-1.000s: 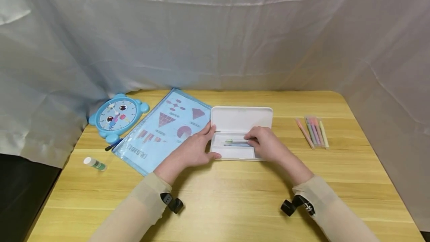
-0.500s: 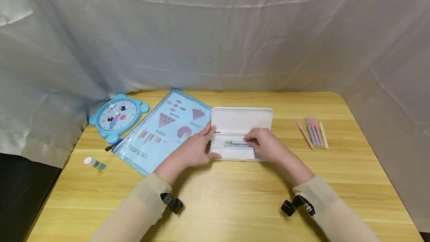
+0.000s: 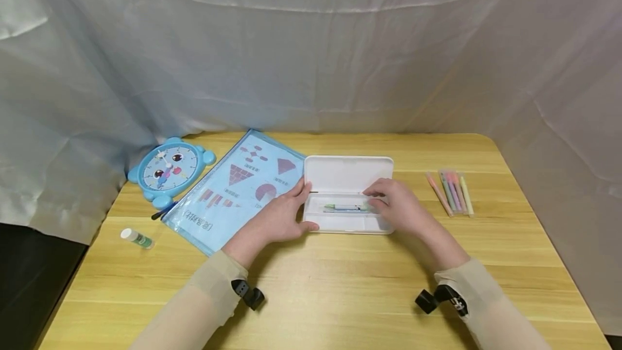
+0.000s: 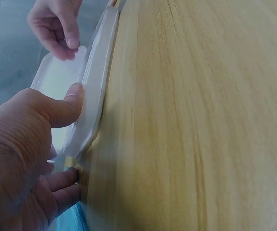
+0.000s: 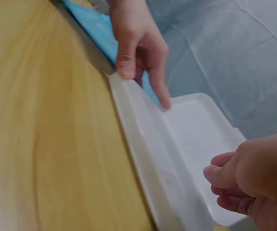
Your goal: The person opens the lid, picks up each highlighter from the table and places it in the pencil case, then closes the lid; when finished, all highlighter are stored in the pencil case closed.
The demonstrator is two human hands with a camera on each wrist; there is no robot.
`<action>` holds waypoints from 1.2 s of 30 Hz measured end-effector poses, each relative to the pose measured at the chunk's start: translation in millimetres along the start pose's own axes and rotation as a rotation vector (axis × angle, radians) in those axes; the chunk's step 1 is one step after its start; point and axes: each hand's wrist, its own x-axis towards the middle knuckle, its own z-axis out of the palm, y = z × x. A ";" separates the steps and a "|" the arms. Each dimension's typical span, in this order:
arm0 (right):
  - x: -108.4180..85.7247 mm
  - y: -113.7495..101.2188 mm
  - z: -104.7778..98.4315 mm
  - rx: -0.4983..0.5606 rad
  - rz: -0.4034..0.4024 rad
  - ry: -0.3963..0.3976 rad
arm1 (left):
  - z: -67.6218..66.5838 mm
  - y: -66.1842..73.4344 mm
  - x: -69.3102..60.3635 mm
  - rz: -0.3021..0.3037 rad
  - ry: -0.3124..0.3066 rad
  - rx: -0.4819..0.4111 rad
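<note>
A white pencil case [image 3: 349, 173] lies with its lid raised, and pens [image 3: 346, 208] rest in its upper compartment. My left hand [image 3: 282, 217] grips the case's left end, thumb at the front edge and fingers towards the hinge; the left wrist view shows the left thumb [image 4: 73, 103] against the case's wall [image 4: 96, 82]. Over the case's right end hovers my right hand [image 3: 400, 207], fingers bent and apart from the pens. In the right wrist view the right hand [image 5: 258, 178] holds nothing visible, with thumb and forefinger close together above the case [image 5: 196, 125].
Left of the case lies a blue document folder [image 3: 218, 231] with printed shapes. Beyond it are a blue toy clock [image 3: 170, 169], a dark pen [image 3: 162, 211] and a glue stick [image 3: 137, 238]. Several coloured markers [image 3: 452, 190] lie to the right. A grey curtain [image 3: 311, 69] stands behind the table.
My right hand has let go of the pens and moved slightly right and up, uncovering more of them. My left hand keeps its grip on the case.
</note>
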 end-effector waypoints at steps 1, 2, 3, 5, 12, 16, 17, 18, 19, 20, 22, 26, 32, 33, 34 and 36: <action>-1.6 0.4 -3.1 0.001 0.005 0.014 | 0.1 0.0 0.0 -0.003 -0.003 -0.001; -3.3 1.0 -6.2 0.000 0.006 0.029 | 0.1 0.1 0.1 -0.006 -0.004 -0.002; -5.0 1.6 -9.2 0.004 0.007 0.043 | 0.2 -0.1 0.1 -0.008 -0.007 -0.001; -8.9 2.1 -15.7 0.004 0.011 0.073 | 0.5 -0.4 0.1 -0.007 -0.007 -0.003; -26.7 12.0 -37.5 -0.030 0.002 0.196 | 1.2 -0.6 0.2 -0.006 -0.007 0.001; -35.0 17.4 -50.4 -0.073 -0.017 0.271 | 1.0 -0.1 -0.2 -0.002 -0.003 -0.003; -36.7 18.4 -53.5 -0.081 -0.018 0.283 | 0.9 -0.1 -0.3 0.000 -0.001 -0.006; -38.4 19.6 -56.4 -0.084 -0.017 0.295 | 0.9 -0.1 -0.4 -0.001 -0.001 -0.005; -40.2 20.9 -59.2 -0.078 -0.012 0.300 | 0.9 -0.1 -0.3 0.002 0.001 -0.007; -42.1 22.5 -61.8 -0.084 -0.003 0.306 | 0.8 -0.1 -0.3 0.002 0.002 -0.007; -46.5 26.8 -66.4 -0.087 0.025 0.319 | 0.7 -0.3 0.1 0.002 0.000 -0.002; -54.7 37.3 -73.8 -0.093 0.071 0.350 | 0.9 -1.3 0.9 0.010 0.000 0.004; -64.9 55.9 -78.7 -0.080 0.152 0.363 | 0.9 -2.0 0.0 0.010 -0.001 0.002; -66.5 59.0 -78.5 -0.083 0.168 0.357 | 1.0 -2.0 -0.3 0.009 0.000 0.000; -67.9 61.9 -77.9 -0.085 0.185 0.351 | 1.0 -1.9 -0.5 0.006 -0.003 -0.002; -71.2 67.6 -75.8 -0.090 0.216 0.333 | 1.1 -1.7 -1.0 0.001 -0.008 -0.002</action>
